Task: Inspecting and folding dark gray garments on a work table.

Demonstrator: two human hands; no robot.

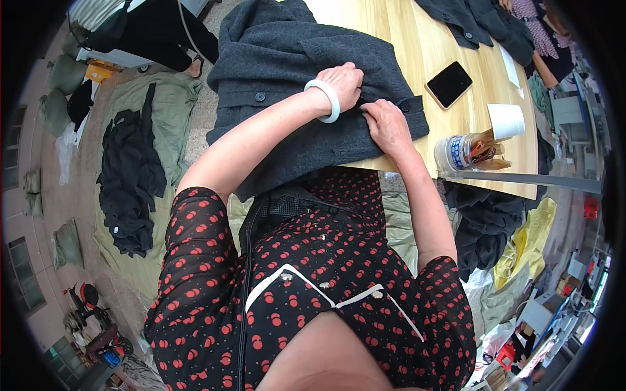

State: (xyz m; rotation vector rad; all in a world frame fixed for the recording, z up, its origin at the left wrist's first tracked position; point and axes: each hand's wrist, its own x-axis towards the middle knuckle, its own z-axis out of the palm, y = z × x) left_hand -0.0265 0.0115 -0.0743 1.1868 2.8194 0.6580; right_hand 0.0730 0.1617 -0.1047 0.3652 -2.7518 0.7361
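Note:
A dark grey buttoned cardigan (293,72) lies folded and rumpled over the near left part of the wooden table, its lower edge hanging toward me. My left hand (342,85), with a pale bangle at the wrist, is closed on the cloth near the cardigan's middle. Just right of it and a little nearer, my right hand (389,124) pinches the cloth between thumb and bent fingers. One dark button (260,96) shows left of my left wrist, another (404,106) beside my right fingers. What lies under my curled fingertips is hidden.
On the table (378,19) to the right are a black phone (448,85), a white cup (506,121) and a jar of tools (456,153). Another dark garment (469,26) lies at the far right, by a person. Dark clothes (130,182) lie on a green floor sheet at left.

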